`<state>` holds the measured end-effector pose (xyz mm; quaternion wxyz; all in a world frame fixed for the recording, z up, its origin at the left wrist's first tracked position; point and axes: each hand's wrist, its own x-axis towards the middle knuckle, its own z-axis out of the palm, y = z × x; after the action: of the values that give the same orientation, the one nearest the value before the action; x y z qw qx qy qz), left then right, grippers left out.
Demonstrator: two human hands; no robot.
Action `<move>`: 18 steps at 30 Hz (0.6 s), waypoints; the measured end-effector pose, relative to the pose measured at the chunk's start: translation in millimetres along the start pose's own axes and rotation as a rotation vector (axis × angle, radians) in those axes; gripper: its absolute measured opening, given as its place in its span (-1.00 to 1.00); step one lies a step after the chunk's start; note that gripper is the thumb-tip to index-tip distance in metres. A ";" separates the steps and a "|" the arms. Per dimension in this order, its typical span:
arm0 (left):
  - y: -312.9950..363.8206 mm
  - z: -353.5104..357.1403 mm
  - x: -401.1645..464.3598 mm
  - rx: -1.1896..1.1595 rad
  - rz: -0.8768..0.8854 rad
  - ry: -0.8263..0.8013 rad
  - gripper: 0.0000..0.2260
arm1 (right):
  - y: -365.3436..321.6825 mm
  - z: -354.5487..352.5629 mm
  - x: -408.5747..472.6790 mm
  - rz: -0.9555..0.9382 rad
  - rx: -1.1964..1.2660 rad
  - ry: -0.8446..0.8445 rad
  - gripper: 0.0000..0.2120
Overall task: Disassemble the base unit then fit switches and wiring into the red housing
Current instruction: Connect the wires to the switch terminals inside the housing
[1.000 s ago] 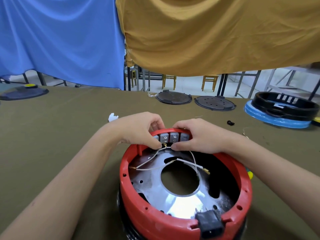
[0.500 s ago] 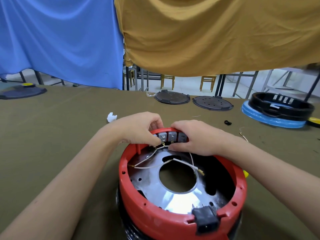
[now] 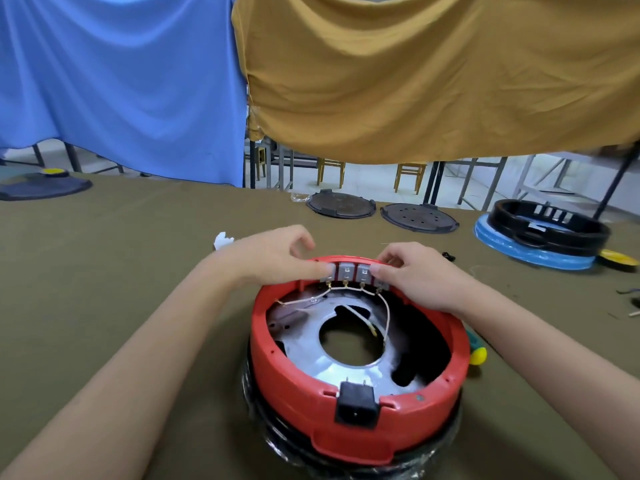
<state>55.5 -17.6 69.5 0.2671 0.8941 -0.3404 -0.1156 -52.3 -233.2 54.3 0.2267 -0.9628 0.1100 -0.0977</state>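
Blue and mustard cloths hang behind an olive-covered worktop (image 3: 104,271). The red housing (image 3: 360,403) sits open side up near the front edge, on a black base wrapped in clear film. A row of four grey switches (image 3: 353,273) stands along the housing's far rim, with white wires (image 3: 382,313) looping from them over the metal plate inside. The left hand (image 3: 273,258) pinches the row's left end, thumb on the end switch; the right hand (image 3: 415,275) pinches its right end, fingers curled over the rim. A black power socket (image 3: 356,407) sits in the housing's near wall.
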 end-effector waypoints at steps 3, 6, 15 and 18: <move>-6.8 -11.4 -10.2 0.024 -0.130 -0.233 -0.74 | -3.4 -0.5 -5.0 0.073 -0.047 0.047 -0.77; -7.8 -10.1 -5.9 0.026 -0.094 -0.121 -0.80 | -7.5 0.5 -11.1 0.072 -0.177 0.097 -0.73; -9.5 8.7 15.1 -0.291 -0.046 0.212 -0.74 | -31.4 -7.7 -20.5 -0.558 0.155 -0.167 -0.59; -12.2 -8.7 2.7 -0.214 -0.161 -0.049 -0.71 | -36.7 -1.8 -16.1 -0.603 0.106 -0.172 -0.78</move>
<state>67.6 -8.3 69.9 0.3425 0.8818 -0.2597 -0.1940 -62.0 -197.8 70.5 0.2459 -0.9436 -0.2051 -0.0845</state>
